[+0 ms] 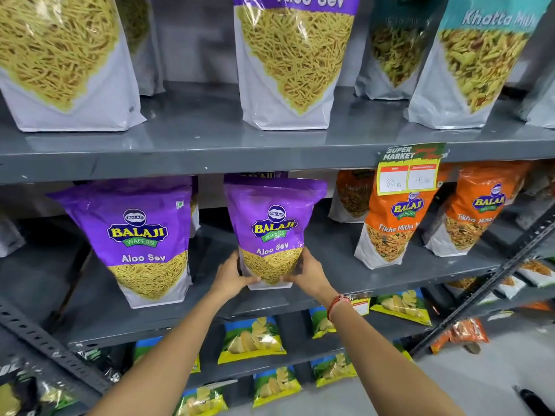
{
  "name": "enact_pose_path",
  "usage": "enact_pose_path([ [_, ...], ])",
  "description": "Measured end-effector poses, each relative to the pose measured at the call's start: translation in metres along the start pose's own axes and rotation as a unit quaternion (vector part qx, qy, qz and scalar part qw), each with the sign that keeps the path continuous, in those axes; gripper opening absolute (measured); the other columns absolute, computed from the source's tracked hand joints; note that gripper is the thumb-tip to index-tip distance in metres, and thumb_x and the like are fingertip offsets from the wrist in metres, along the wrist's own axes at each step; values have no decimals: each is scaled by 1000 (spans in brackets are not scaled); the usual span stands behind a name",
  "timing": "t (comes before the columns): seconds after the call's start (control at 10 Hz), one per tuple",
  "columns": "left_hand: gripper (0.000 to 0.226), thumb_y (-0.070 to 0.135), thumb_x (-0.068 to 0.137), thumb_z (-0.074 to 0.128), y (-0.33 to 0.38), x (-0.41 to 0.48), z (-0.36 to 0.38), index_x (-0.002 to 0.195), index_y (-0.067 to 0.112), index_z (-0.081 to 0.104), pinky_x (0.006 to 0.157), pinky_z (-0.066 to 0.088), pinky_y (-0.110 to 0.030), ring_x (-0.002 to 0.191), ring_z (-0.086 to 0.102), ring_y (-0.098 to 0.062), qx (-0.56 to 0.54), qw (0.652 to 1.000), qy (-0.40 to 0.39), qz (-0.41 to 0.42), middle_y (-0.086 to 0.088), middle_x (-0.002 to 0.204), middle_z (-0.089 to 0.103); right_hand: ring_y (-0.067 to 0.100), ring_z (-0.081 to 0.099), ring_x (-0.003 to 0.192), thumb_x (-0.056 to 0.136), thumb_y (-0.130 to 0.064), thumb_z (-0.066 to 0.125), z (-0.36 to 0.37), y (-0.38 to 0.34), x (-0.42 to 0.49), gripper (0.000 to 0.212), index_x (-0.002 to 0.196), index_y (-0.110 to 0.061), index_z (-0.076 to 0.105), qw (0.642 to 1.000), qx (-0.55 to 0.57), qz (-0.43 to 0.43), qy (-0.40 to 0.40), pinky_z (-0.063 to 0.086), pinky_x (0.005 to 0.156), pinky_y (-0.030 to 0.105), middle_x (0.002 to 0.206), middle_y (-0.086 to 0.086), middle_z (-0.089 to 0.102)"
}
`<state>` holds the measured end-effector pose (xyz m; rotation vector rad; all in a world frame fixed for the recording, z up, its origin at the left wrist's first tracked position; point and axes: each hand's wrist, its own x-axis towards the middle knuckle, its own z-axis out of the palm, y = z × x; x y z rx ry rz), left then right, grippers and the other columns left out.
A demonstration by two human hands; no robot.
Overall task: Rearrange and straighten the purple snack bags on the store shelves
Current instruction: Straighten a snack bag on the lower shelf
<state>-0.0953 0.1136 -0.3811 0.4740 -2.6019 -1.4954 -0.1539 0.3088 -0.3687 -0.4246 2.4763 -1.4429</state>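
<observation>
Grey metal store shelving (210,151) fills the view, seen from slightly below the upper tier, with pale floor visible at lower right. Middle shelf: two purple Aloo Sev bags stand upright. The left purple bag (141,238) stands free near the front edge, leaning a little to the left. The centre purple bag (271,226) sits just right of it, apart from it, and is held at its base between both of my hands. My left hand (232,276) cups the lower left corner, fingers curled around the bag's side; my right hand (309,273) cups the lower right corner in the same manner, thumb across the front of the clear window. Both hands are closed on the bag; whether its base rests on the shelf or is lifted just clear I cannot tell. A red thread band (338,304) circles my right wrist. Right of the purple bags stand orange Tikha Mitha bags (396,226), and a yellow price tag (407,172) hangs from the shelf edge above them. Upper shelf: larger Aloo Sev bags (288,61) and a teal Khatta Mitha bag (471,61). Lower shelves: small yellow-and-green chip packets (252,340).
</observation>
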Motion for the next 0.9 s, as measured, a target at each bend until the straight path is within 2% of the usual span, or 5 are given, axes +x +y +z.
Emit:
enact_pose_path([
  [0.1,69,17,54,88,2,-2,2,114,12,54,86,52,-37,104,64,-27,-19,999,36,1,-11,113,69,32,58,115,70,-3,81,-3,-8,9,72,130,-7,42,1000,-1,-10,-15,50,97,49,125,16,62],
  [0.4,78,24,57,86,6,-4,3,123,11,48,94,51,-44,110,62,-29,15,999,39,-3,-11,120,66,31,58,116,74,-5,78,-9,-4,17,69,130,-8,38,998,-8,5,-60,49,100,45,129,14,59],
  [0.6,79,23,64,82,11,-8,3,130,12,41,97,46,-38,119,56,-29,31,999,15,-20,-11,130,60,30,57,118,73,-7,80,-6,-5,11,67,127,-9,40,999,-20,17,-44,49,99,41,127,14,60],
  [0.8,56,26,73,74,17,-17,-5,120,7,50,93,48,-43,117,54,-35,124,989,43,-61,-18,127,59,33,49,125,74,-17,80,-10,-23,-3,71,131,-7,40,994,-106,21,-29,43,101,43,132,17,52],
  [0.9,50,26,74,74,33,-29,-22,116,4,57,95,47,-40,113,58,-32,114,991,58,-40,-18,123,62,35,50,119,82,-25,70,-12,-45,-26,53,124,-4,46,968,-243,-19,60,46,92,44,127,17,51],
])
